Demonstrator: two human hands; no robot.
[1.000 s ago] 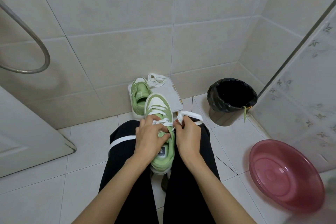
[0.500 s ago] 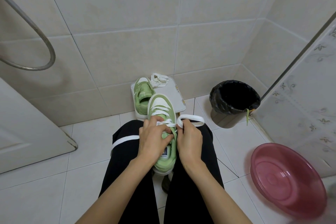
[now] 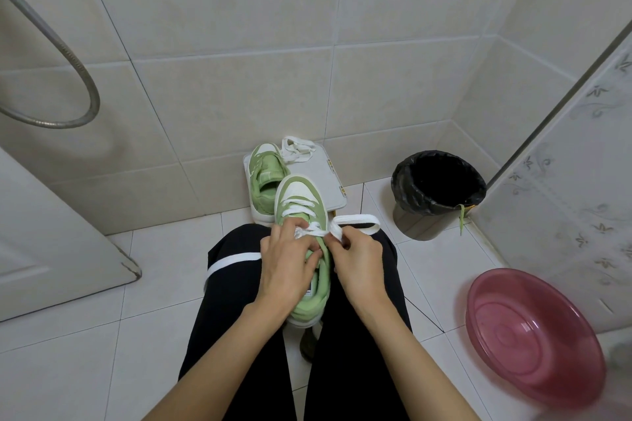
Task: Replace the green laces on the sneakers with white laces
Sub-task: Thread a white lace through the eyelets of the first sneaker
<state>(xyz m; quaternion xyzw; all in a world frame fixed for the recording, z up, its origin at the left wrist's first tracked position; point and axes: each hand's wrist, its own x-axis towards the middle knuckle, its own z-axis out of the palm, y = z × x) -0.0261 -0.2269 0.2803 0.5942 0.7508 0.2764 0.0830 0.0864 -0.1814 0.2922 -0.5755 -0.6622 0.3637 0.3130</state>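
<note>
Head view: white lace going into the sneaker on the lap.
The green sneaker [image 3: 301, 202] lies between the hands, toe pointing away. The left hand [image 3: 287, 260] curls round its tongue, and the right hand [image 3: 359, 256] pinches the white lace [image 3: 355, 224], whose loop runs rightward.

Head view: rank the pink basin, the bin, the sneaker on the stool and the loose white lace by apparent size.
1. Pink basin, though it lies nearest the camera.
2. Black-lined bin.
3. Far sneaker on the white stool, partly hidden by the held sneaker.
4. Loose white lace.
</note>
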